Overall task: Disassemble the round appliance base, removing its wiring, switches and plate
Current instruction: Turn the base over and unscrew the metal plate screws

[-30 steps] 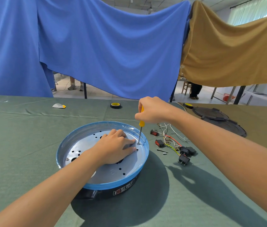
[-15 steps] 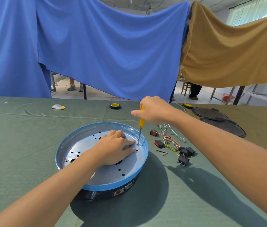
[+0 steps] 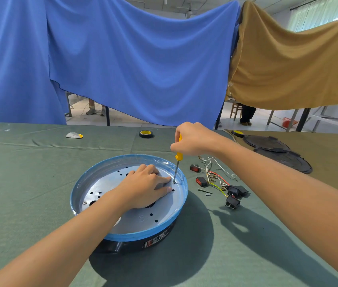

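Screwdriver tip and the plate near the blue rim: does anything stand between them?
Nothing visible does. The right hand holds the screwdriver with its tip down on the plate; the left hand rests beside the tip, not under it.

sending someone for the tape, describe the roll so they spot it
On the green table, look past the blue-rimmed base to the far edge. The tape roll lies flat: a black ring with a yellow core, unlike the white wedge to its left.
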Available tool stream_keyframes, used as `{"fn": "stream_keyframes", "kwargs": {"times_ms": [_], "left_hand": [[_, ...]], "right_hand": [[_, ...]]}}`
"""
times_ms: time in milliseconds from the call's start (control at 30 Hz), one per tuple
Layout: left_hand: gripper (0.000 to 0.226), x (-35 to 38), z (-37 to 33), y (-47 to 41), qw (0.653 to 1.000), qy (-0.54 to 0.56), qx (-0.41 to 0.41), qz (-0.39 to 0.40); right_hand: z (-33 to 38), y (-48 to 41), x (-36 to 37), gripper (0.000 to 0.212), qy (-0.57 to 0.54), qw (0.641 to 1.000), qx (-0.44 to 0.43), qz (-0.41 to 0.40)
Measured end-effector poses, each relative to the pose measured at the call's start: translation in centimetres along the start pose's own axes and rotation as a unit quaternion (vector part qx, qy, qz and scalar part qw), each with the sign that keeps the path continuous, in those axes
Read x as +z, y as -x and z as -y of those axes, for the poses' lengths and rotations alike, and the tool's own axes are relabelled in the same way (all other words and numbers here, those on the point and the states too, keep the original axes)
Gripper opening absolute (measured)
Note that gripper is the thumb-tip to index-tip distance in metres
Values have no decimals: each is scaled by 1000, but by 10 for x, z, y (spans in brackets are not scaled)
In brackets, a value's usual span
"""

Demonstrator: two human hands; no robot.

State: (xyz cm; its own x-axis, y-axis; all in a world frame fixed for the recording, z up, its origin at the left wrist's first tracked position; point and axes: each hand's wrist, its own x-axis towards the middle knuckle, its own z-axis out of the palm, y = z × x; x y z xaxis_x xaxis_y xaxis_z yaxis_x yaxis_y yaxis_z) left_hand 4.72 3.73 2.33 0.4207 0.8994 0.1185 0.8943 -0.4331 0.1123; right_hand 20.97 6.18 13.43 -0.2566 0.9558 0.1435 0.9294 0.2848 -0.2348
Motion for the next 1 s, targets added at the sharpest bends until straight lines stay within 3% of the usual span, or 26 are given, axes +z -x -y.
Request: {"fn": "stream_keyframes", "kwargs": {"times_ms": [133,233,433,567,767,867,1000], "left_hand": [[52,0,1,0,1000,3,2,-1],[52,0,0,1,1000,3,1,2],[52,-1,0,1,1000,2,2,0],[52,-1,-1,1,1000,1,0,4],[52,-2,-1,0,1000,-5,3,3],[52,-1,0,0,1000,-3,2,3],[52,0,0,0,1000,1,2,0]], "right_hand": [[-1,1,-1,49,37,999,4,-27],[1,2,-4,31,15,1000,-4,-4],[0,2,-4,44,40,999,-4,-6],[-1,1,-6,31,17,1000,-14,6],[-4,1,-4,46,55,998,-14,-16],[-3,0,-4,28,28,999,-27,1],[0,0,-3,39,31,999,-19,2]]}}
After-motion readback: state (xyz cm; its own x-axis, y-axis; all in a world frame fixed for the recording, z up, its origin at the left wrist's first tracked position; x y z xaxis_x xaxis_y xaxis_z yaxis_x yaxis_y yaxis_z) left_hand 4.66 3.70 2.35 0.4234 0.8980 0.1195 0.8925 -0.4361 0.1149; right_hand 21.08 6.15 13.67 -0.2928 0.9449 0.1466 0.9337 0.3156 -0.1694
